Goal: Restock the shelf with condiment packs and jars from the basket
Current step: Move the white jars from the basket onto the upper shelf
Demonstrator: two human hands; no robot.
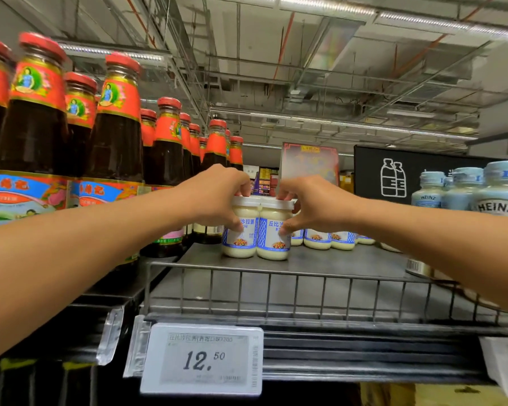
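Note:
Two white-lidded salad dressing jars stand side by side on the top shelf [335, 262], just behind its wire front rail. My left hand [217, 194] grips the left jar [238, 244], fingers over the lid and thumb on the label. The right jar [273, 244] is held the same way by my right hand [311, 203]. More jars of the same kind [323, 238] stand in a row further back on the right. The basket is out of view.
Tall dark sauce bottles [115, 136] with red caps crowd the shelf to the left. Heinz bottles [499, 197] stand at the right. A wire rail [276, 291] fronts the shelf, with a price tag [201, 358] reading 12.50 below it.

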